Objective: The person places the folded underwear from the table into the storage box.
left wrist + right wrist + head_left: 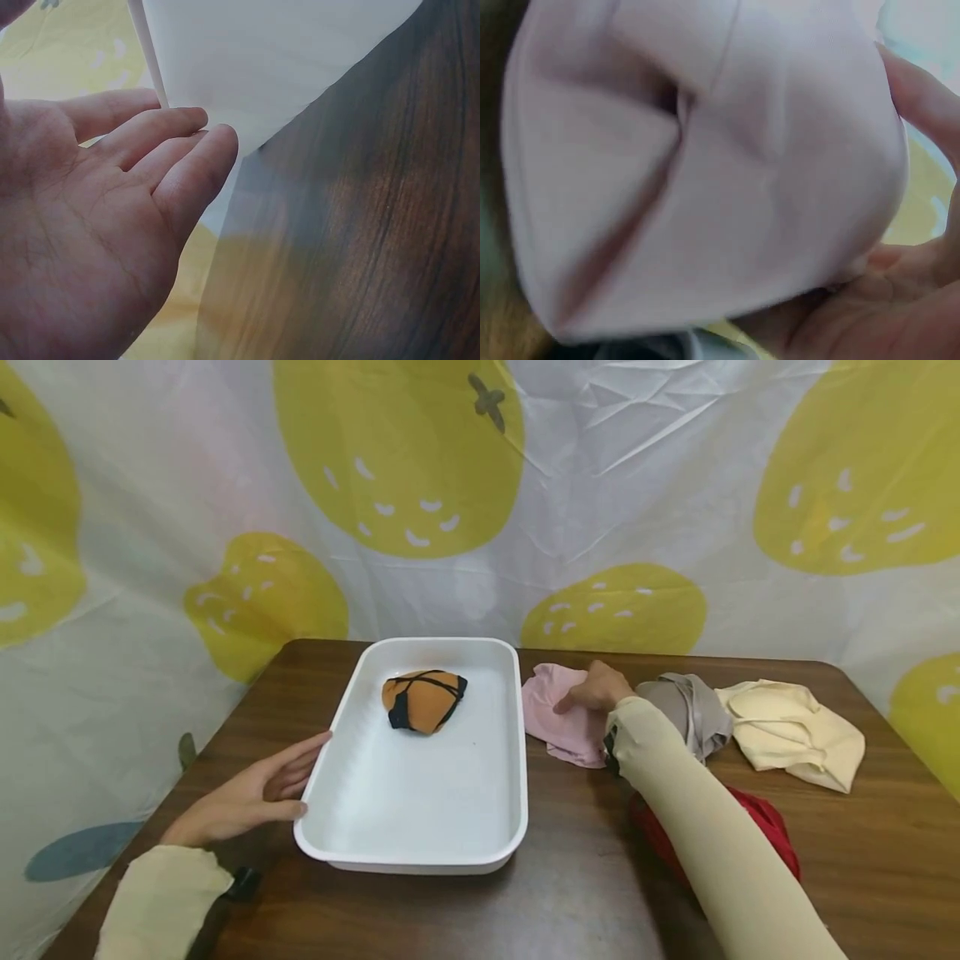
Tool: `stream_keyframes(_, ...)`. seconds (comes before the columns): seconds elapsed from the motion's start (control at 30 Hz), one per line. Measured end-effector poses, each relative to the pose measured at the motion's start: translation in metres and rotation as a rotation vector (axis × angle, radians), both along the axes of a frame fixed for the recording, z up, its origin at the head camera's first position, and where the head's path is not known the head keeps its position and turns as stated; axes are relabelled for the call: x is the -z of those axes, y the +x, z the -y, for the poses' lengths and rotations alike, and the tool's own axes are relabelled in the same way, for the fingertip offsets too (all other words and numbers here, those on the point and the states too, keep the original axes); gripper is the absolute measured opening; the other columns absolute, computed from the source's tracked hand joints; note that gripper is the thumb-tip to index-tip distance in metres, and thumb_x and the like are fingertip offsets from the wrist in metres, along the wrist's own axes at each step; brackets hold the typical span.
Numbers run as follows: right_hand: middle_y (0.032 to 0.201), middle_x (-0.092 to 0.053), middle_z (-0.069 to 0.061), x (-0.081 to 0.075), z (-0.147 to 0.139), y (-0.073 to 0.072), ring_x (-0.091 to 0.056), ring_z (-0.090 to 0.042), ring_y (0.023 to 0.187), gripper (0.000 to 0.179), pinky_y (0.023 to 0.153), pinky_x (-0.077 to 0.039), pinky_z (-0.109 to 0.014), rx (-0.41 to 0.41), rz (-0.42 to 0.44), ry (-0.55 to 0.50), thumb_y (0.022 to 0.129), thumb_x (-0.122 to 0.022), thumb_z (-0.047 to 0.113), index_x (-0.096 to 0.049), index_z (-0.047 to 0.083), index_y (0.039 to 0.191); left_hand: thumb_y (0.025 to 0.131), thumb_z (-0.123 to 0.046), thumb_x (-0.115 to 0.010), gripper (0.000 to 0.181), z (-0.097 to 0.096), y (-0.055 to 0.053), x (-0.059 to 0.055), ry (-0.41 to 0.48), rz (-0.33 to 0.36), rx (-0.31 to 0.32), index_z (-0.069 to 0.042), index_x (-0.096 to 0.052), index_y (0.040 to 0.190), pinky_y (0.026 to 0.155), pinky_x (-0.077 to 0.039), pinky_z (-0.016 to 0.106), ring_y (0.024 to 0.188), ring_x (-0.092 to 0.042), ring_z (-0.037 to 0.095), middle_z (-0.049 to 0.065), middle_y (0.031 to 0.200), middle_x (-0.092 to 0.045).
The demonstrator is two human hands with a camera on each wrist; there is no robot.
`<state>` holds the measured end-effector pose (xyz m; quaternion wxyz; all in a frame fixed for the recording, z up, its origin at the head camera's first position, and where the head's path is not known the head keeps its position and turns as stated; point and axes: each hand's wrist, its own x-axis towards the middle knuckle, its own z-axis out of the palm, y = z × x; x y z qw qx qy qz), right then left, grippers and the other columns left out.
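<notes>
A white rectangular tray (pixel 420 793) stands on the table, and a folded orange bra with black straps (pixel 426 702) lies inside near its far end. My left hand (pixel 243 797) touches the tray's left side with thumb and fingers fairly straight; its palm (pixel 90 217) shows in the left wrist view. To the right of the tray, my right hand (pixel 600 687) grips a pink bra (pixel 551 702). In the right wrist view the pink bra (pixel 780 202) fills much of the picture, thumb at its edge and other fingers partly hidden beneath it.
Right of the right hand lie a grey bra (pixel 678 706) and a cream bra (pixel 798 735). A red cloth garment (pixel 761 818) is partly covered by the right forearm. Behind the brown wooden table (pixel 585 877) hangs a lemon-patterned curtain (pixel 630 468).
</notes>
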<state>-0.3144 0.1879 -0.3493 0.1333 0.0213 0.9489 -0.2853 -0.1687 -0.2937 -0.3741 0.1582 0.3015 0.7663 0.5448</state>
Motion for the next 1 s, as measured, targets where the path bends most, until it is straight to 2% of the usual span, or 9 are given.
stream_keyframes(0.17,0.151,-0.042,-0.027,-0.0004,0.0017,-0.0006,-0.044,-0.042,0.134,0.097,0.115,-0.039,-0.053,0.014,-0.022,-0.128,0.077,-0.081,0.027,-0.028,0.003,0.155,0.094,0.001,-0.062,0.084,-0.0004,0.0002,0.0003,-0.016,0.009,-0.004,-0.001,-0.011,0.161,0.107,-0.036,0.007,0.139,-0.035,-0.015,0.017,0.169,-0.013)
stream_keyframes(0.2,0.151,-0.042,-0.026,-0.0003,0.0021,-0.0008,-0.044,-0.042,0.134,0.096,0.115,-0.039,-0.053,0.011,-0.031,-0.157,0.077,-0.08,0.024,-0.029,0.004,0.155,0.094,0.001,-0.062,0.084,-0.0003,-0.0003,0.0004,-0.018,0.007,-0.009,-0.002,-0.011,0.161,0.107,-0.036,0.006,0.139,-0.035,-0.015,0.017,0.169,-0.013)
stream_keyframes(0.3,0.152,-0.041,-0.026,-0.0002,0.0034,-0.0005,-0.043,-0.04,0.132,0.091,0.114,-0.039,-0.051,0.019,-0.02,-0.332,0.077,-0.079,0.01,-0.032,0.006,0.155,0.094,0.001,-0.063,0.084,-0.0001,-0.0019,0.0008,-0.019,0.0,-0.014,-0.001,-0.012,0.16,0.107,-0.036,0.007,0.139,-0.036,-0.015,0.022,0.168,-0.013)
stream_keyframes(0.47,0.152,-0.043,-0.023,-0.0011,0.004,0.0007,-0.043,-0.033,0.129,0.078,0.112,-0.04,-0.044,0.036,0.003,-0.492,0.076,-0.075,-0.001,-0.045,0.005,0.148,0.093,0.001,-0.064,0.084,-0.0005,-0.0019,0.0011,-0.016,0.015,-0.02,0.002,-0.012,0.16,0.106,-0.038,0.007,0.137,-0.037,-0.016,0.029,0.166,-0.01)
stream_keyframes(0.63,0.148,-0.044,-0.021,-0.004,0.004,0.0015,-0.045,-0.03,0.124,0.07,0.103,-0.044,-0.039,0.064,0.012,-0.575,0.075,-0.073,-0.004,-0.052,0.004,0.142,0.093,0.001,-0.065,0.085,-0.0004,-0.0006,0.0012,-0.023,0.009,-0.033,0.0,-0.012,0.16,0.106,-0.037,0.006,0.137,-0.037,-0.016,0.029,0.166,-0.01)
stream_keyframes(0.73,0.146,-0.045,-0.02,-0.005,0.003,0.0021,-0.045,-0.029,0.122,0.067,0.098,-0.045,-0.036,0.057,-0.01,-0.562,0.076,-0.073,-0.003,-0.054,0.005,0.14,0.093,0.001,-0.064,0.085,0.0004,-0.0001,0.0018,-0.03,0.003,-0.038,-0.002,-0.013,0.161,0.107,-0.036,0.006,0.137,-0.036,-0.016,0.026,0.167,-0.011)
stream_keyframes(0.83,0.145,-0.046,-0.019,-0.0054,0.0013,0.0036,-0.044,-0.029,0.122,0.067,0.098,-0.043,-0.035,0.05,-0.02,-0.558,0.076,-0.074,-0.003,-0.054,0.006,0.139,0.093,0.001,-0.064,0.085,0.001,-0.0002,0.0023,-0.027,0.003,-0.032,-0.003,-0.013,0.161,0.107,-0.036,0.006,0.138,-0.036,-0.016,0.02,0.169,-0.013)
stream_keyframes(1.0,0.147,-0.044,-0.019,-0.0087,-0.0014,0.0071,-0.044,-0.029,0.125,0.071,0.101,-0.044,-0.036,0.054,-0.017,-0.612,0.076,-0.074,-0.005,-0.053,0.007,0.143,0.093,0.003,-0.063,0.084,-0.0001,-0.0008,0.0027,0.009,0.01,-0.013,0.0,-0.012,0.16,0.107,-0.037,0.007,0.139,-0.037,-0.014,0.006,0.169,-0.02)
